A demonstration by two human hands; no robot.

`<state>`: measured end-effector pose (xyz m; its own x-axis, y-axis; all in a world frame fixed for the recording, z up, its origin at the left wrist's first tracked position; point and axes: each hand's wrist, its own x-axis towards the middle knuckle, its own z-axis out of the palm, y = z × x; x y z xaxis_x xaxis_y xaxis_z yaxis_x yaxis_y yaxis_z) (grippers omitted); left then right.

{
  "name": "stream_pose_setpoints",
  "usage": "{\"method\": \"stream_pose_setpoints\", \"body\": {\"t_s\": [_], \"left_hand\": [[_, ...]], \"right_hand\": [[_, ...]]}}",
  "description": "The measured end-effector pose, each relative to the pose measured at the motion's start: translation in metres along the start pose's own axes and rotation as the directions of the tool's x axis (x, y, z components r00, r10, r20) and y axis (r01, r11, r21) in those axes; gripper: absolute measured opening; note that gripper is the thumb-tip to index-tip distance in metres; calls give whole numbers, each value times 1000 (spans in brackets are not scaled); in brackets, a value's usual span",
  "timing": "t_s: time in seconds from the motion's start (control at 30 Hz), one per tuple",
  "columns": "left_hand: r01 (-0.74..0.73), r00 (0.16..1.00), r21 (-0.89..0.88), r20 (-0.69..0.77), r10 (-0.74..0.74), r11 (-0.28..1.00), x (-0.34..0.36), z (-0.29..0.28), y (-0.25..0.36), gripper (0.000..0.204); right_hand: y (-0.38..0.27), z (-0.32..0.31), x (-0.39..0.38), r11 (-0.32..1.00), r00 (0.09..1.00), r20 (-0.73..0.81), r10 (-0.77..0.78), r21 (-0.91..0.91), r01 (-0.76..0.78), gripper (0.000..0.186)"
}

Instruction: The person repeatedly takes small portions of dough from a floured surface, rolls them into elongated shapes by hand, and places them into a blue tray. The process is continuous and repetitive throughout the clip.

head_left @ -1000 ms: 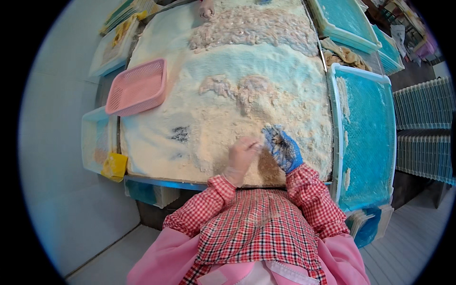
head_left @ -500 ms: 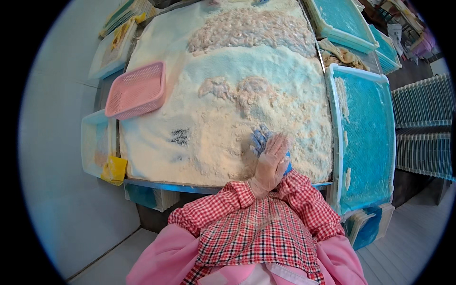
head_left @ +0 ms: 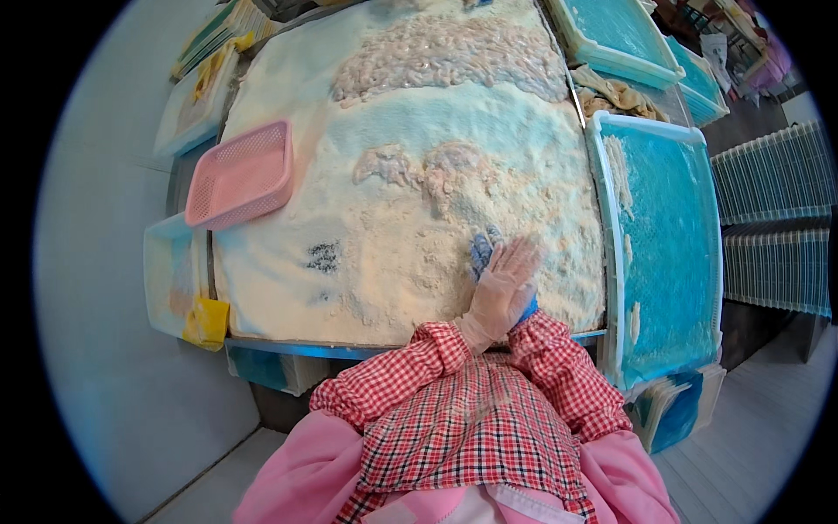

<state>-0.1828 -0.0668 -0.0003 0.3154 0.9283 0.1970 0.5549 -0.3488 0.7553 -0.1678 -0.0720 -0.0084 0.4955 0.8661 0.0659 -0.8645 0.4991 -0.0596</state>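
My left hand (head_left: 502, 288) in a clear glove lies palm down over my right hand (head_left: 483, 253), its fingers stretched out. My right hand wears a blue, powder-coated glove and is mostly covered; its fingertips show, extended, and whatever is between the palms is hidden. Both are above a sheet of pale flour-like powder (head_left: 288, 288) spread across the worktop. Just beyond them sit pinkish, wet-looking lumps (head_left: 454, 166) partly coated in powder. A larger band of similar pieces (head_left: 445, 61) lies at the far end.
A pink perforated basket (head_left: 240, 175) sits at left, near white trays (head_left: 175, 262) with a yellow cloth (head_left: 208, 323). At right are a turquoise mesh tray (head_left: 659, 244), stacked trays (head_left: 620, 39), crumpled cloth (head_left: 620, 94) and racks (head_left: 768, 175). A blue-gloved co-worker's fingertip (head_left: 478, 3) shows at top.
My left hand has moved right from beside my right hand onto it, its bent fingers straightening. My right hand is now largely covered. The co-worker's bare-looking hand at top has left view.
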Motion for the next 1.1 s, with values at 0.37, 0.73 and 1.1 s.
{"method": "stream_pose_setpoints", "body": {"t_s": [0.37,0.73,1.1], "left_hand": [[-41,992,275,130,6,961,9,-2,-11,57],[17,998,574,38,-48,818,-69,-17,-112,59],[624,643,-232,-389,-659,746,42,-24,-170,25]], "right_hand": [[-84,-31,38,573,497,-438,749,51,-818,53],[-245,6,171,-65,801,-599,6,-800,-597,43],[-294,-45,220,-130,743,-635,211,-772,-622,50]]}}
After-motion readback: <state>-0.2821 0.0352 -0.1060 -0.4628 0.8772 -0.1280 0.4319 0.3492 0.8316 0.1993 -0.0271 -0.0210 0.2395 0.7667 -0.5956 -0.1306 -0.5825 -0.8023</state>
